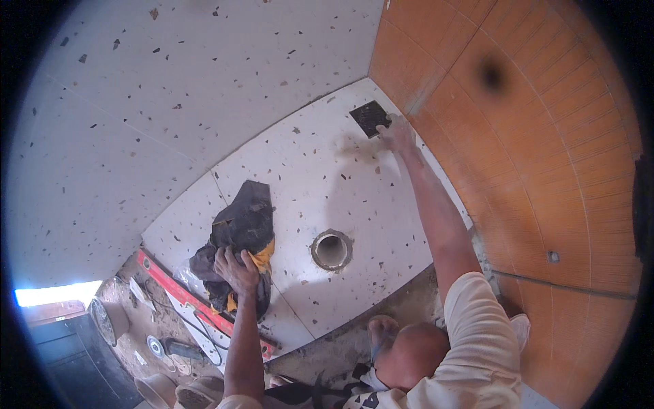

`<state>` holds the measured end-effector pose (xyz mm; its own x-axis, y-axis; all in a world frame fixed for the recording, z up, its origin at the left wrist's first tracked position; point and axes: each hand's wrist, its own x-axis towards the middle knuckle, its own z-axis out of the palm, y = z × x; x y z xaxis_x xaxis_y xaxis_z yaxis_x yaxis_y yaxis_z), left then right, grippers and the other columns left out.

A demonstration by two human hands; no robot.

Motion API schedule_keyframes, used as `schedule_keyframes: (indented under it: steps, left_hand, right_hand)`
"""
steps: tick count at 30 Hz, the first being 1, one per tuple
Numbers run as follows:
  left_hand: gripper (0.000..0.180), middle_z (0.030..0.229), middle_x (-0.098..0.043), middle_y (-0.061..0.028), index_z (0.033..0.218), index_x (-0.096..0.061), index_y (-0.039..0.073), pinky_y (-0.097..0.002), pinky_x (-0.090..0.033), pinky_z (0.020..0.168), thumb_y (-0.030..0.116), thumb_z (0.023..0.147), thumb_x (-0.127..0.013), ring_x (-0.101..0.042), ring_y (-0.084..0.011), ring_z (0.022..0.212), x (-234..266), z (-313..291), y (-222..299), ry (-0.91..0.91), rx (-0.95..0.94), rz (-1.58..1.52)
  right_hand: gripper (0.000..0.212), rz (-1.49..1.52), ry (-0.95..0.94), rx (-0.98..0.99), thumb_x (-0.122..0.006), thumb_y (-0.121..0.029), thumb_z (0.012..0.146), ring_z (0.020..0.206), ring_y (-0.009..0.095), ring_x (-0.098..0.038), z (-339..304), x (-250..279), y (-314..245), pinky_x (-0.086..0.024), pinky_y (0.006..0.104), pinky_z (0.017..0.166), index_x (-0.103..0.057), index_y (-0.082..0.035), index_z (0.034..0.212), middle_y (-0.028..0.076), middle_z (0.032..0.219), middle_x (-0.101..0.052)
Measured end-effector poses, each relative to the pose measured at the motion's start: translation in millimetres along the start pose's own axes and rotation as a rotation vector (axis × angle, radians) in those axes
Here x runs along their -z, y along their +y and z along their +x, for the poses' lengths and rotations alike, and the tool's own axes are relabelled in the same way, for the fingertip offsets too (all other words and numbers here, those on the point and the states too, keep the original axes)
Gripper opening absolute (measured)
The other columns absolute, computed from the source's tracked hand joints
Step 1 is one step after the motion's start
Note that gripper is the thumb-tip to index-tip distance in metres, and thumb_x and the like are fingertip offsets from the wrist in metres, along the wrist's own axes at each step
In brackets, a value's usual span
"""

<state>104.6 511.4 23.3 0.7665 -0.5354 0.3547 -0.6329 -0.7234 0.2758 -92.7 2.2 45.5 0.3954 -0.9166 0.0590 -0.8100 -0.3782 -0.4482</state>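
My left hand [237, 271] rests on a crumpled dark cloth or garment [245, 217] with yellow-orange parts, its fingers spread over the fabric. My right arm stretches to the far right corner of the white speckled floor tiles [300, 163]. There my right hand [400, 135] has its fingers bent at the right edge of a black square drain cover [368, 118]. The cover looks flat on the tile, and part of its edge is behind my fingertips. Between my arms a round pipe opening [332, 250] sits in a rough cut hole in the tile.
A red spirit level [180, 290] lies along the tiles' left edge, by the cloth. Beyond it are an angle grinder [174, 349], cables and buckets [109, 320] on sandy ground. An orange-brown wall [518, 150] closes the right side; a speckled pale wall [170, 102] stands ahead.
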Motion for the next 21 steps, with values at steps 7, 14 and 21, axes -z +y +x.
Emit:
schedule_keyframes:
  steps: [7,14,21]
  left_hand:
    - [0.044,0.129,-0.05,-0.0264,0.121,-0.058,-0.006,-0.055,-0.03,0.108,0.024,0.089,-0.061,-0.043,-0.0441,0.125,0.5,-3.1,2.2,-0.031,0.018,-0.003]
    - [0.043,0.13,-0.049,-0.0268,0.12,-0.057,-0.005,-0.0559,-0.03,0.107,0.023,0.089,-0.06,-0.043,-0.0443,0.124,-0.1,-1.3,3.3,-0.042,0.007,-0.005]
    - [0.044,0.13,-0.049,-0.0269,0.121,-0.056,-0.006,-0.0558,-0.03,0.106,0.025,0.09,-0.059,-0.043,-0.0444,0.123,-1.5,-0.4,1.9,-0.056,0.004,0.005]
  right_hand:
    - [0.072,-0.178,-0.299,0.126,-0.076,-0.027,0.066,0.117,0.037,-0.058,49.2,5.2,-17.6,-0.049,0.0447,0.1,-0.058,-0.015,0.134,0.022,0.12,-0.062]
    - [0.086,-0.284,-0.481,0.194,-0.082,-0.027,0.056,0.122,0.035,-0.054,72.6,0.4,-17.3,-0.048,0.0445,0.103,-0.055,-0.019,0.137,0.017,0.127,-0.054]
    - [0.086,-0.242,-0.52,0.149,-0.083,-0.026,0.053,0.123,0.036,-0.053,82.5,3.4,-22.1,-0.048,0.0448,0.101,-0.053,-0.014,0.133,0.018,0.125,-0.052]
